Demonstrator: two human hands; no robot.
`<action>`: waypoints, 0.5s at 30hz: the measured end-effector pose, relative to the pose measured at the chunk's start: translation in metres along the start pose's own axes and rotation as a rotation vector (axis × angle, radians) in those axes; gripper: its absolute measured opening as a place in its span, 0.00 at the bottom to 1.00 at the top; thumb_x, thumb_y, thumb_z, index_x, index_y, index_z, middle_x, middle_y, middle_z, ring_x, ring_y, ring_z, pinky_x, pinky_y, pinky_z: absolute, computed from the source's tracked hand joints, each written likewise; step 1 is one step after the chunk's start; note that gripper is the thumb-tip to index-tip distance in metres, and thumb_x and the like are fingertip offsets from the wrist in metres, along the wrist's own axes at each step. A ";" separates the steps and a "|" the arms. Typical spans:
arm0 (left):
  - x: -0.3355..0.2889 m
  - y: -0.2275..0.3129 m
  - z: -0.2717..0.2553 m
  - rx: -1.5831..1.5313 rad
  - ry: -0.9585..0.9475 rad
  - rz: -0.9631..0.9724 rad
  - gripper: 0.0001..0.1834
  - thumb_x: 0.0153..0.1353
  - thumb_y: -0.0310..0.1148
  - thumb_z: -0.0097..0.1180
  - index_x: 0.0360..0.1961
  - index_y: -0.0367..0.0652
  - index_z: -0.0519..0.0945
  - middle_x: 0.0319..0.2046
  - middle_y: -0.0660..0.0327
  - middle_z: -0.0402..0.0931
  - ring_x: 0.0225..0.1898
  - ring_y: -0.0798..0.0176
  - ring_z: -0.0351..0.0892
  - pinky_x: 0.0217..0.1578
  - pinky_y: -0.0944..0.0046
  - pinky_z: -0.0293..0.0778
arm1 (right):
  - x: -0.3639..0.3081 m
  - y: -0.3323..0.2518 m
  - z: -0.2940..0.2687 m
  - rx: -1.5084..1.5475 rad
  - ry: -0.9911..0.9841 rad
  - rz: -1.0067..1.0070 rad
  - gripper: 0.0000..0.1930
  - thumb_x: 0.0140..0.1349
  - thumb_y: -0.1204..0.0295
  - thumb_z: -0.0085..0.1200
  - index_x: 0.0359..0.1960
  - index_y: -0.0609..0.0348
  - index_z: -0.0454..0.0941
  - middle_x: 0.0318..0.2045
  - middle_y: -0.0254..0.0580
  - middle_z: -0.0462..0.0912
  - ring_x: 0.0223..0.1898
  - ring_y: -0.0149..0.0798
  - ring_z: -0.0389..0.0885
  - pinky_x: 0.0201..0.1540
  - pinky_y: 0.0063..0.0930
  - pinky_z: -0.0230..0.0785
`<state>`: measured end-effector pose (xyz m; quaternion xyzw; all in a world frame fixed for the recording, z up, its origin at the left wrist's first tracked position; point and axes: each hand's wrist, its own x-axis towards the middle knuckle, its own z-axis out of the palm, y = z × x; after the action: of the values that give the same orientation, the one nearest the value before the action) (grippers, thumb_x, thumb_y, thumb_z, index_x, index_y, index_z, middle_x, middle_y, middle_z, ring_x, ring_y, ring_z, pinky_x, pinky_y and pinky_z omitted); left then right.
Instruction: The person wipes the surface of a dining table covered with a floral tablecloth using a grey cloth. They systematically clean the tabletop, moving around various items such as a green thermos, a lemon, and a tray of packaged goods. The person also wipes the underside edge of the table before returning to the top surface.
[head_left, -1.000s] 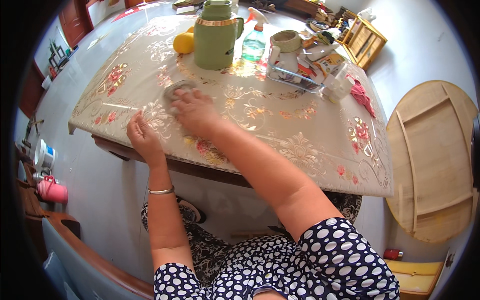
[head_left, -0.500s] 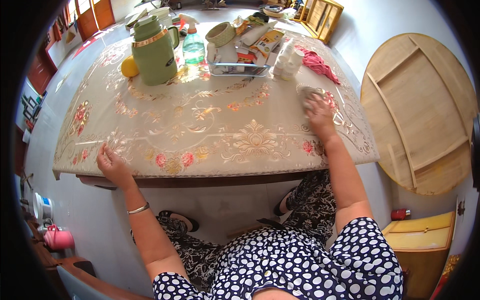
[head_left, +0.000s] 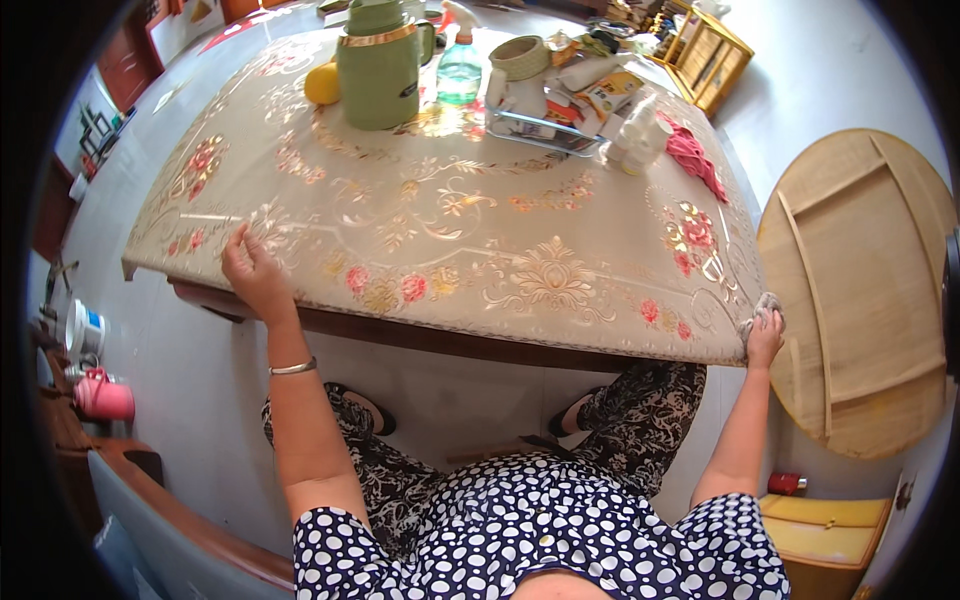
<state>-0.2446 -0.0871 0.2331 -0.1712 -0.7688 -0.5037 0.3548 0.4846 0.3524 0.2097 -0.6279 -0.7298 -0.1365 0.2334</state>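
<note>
Right hand (head_left: 766, 340) held grey cloth (head_left: 762, 306) at near-right corner of table (head_left: 590, 228).
Left hand (head_left: 256, 270) sat at front edge.

One rag (head_left: 767, 301), one tablecloth (head_left: 390, 235), one green flask (head_left: 377, 85), one spray bottle (head_left: 459, 76)

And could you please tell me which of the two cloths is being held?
The grey cloth, in the right hand; the pink cloth lies untouched on the tablecloth, beside the pale bottles.

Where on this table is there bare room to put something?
The tablecloth's middle is free, between jug and near edge; so is the left side, between yellow fruit and left hand. Crowded: the far right, with basket, white bottles and pink cloth. Right hand and rag take the near right corner.
</note>
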 end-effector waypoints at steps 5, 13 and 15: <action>0.000 0.006 -0.007 -0.024 0.012 -0.019 0.11 0.66 0.33 0.50 0.43 0.39 0.79 0.41 0.54 0.78 0.45 0.52 0.74 0.49 0.56 0.69 | -0.057 -0.133 -0.053 0.144 -0.022 -0.271 0.17 0.62 0.68 0.51 0.53 0.55 0.77 0.61 0.42 0.69 0.60 0.50 0.64 0.63 0.43 0.55; -0.001 0.013 -0.009 -0.097 -0.002 -0.085 0.10 0.66 0.33 0.50 0.43 0.39 0.79 0.42 0.56 0.78 0.47 0.53 0.73 0.50 0.57 0.69 | -0.121 -0.323 -0.117 0.478 -0.183 -0.659 0.18 0.58 0.72 0.55 0.52 0.55 0.76 0.62 0.43 0.69 0.62 0.54 0.62 0.66 0.45 0.53; -0.001 0.015 -0.012 -0.108 -0.010 -0.105 0.10 0.66 0.32 0.51 0.43 0.38 0.79 0.42 0.56 0.78 0.47 0.54 0.73 0.51 0.57 0.68 | -0.128 -0.366 -0.122 0.514 -0.228 -0.815 0.21 0.56 0.72 0.56 0.54 0.54 0.74 0.63 0.43 0.67 0.62 0.56 0.62 0.66 0.46 0.54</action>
<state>-0.2302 -0.0912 0.2448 -0.1518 -0.7501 -0.5617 0.3143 0.1597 0.1192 0.2827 -0.2244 -0.9469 0.0372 0.2271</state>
